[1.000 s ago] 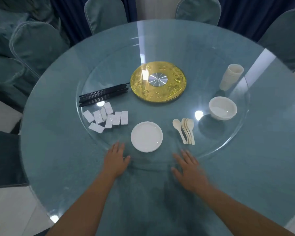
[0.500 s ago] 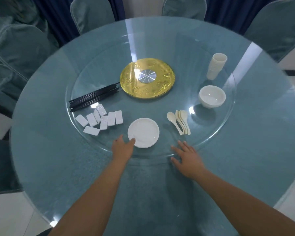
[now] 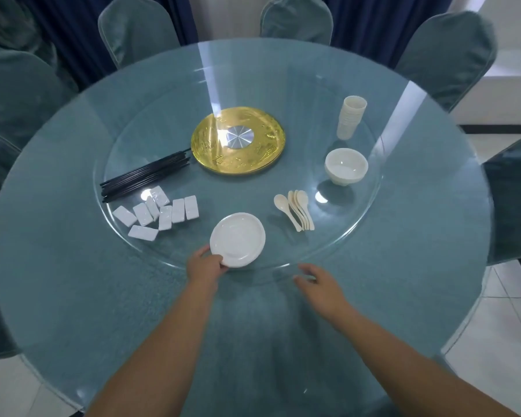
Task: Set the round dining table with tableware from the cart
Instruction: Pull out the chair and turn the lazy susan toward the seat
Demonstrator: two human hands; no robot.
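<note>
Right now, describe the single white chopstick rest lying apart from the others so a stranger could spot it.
Start at the gold round disc in the middle of the glass turntable, then follow the bundle of black chopsticks down to the cluster of white rectangular chopstick rests. The one wanted is the lone white rest nearest the turntable's edge, lying crosswise below the row.

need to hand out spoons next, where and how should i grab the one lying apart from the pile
Take the lone spoon by its handle, coming from the near table edge. The handle points toward the person while the bowl end faces the gold disc. Its left side is free; the other spoons lie close on its right.
</note>
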